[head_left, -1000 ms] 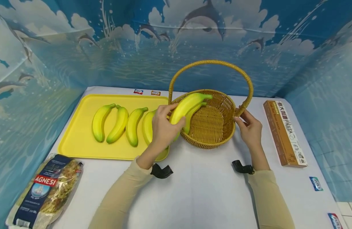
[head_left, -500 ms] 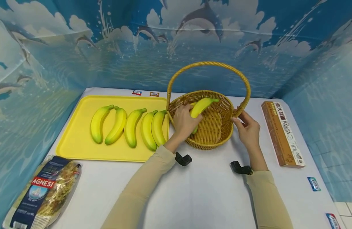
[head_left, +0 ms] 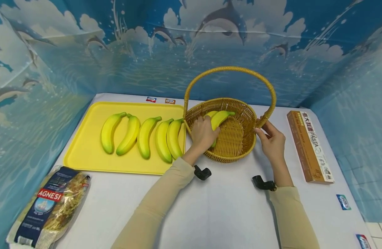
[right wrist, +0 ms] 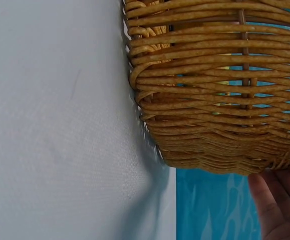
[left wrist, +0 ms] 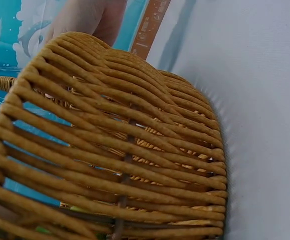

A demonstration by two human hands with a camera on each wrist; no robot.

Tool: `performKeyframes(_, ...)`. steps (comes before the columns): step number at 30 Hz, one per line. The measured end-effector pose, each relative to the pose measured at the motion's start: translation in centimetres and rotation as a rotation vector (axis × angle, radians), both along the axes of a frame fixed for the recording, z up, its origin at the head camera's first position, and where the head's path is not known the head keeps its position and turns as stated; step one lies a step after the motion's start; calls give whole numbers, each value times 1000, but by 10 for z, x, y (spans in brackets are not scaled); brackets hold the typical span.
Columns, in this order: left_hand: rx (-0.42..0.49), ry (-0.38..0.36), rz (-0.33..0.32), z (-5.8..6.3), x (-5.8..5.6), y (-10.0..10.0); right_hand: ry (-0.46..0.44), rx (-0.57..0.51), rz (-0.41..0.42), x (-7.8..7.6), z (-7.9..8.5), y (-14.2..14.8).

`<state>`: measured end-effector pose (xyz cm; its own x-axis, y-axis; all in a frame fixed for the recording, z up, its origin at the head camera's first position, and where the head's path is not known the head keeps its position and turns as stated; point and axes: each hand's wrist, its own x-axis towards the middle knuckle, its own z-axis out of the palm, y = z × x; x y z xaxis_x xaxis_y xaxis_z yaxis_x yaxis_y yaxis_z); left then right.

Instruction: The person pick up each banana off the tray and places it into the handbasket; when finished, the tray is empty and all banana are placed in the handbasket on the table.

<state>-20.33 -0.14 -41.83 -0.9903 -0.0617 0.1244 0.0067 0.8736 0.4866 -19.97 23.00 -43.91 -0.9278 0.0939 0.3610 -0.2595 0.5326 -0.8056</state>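
Note:
In the head view my left hand (head_left: 204, 134) reaches over the near left rim of the wicker basket (head_left: 227, 159) and grips a banana (head_left: 220, 118) low inside it. A second banana (head_left: 210, 113) shows partly behind that one. My right hand (head_left: 273, 140) pinches the basket's right rim at the foot of its tall handle (head_left: 229, 68). The right wrist view shows the right hand's fingers (right wrist: 267, 200) against the woven wall. In the left wrist view the basket's side (left wrist: 109, 135) hides the left hand's grip. Several bananas (head_left: 144, 137) lie in a row on the yellow tray (head_left: 82, 152).
A bag of Agnesi pasta (head_left: 49, 207) lies at the front left. On the right lies a long pasta box (head_left: 309, 147). Small packets, such as a green one (head_left: 343, 202) and a brown one (head_left: 170, 101), lie near the table edges. A printed dolphin curtain (head_left: 147, 69) stands behind.
My left hand has moved right from above the tray's edge into the basket, lowering the banana beside the other one there. The right hand keeps its hold on the rim.

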Motion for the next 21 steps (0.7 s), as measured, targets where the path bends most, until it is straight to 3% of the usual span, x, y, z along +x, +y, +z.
performKeyframes(10,-50,-106,10,2,0,3,20,-2,9,2,0,0)
performKeyframes(21,-84,-64,12,0,1,3,24,4,6,2,1,-2)
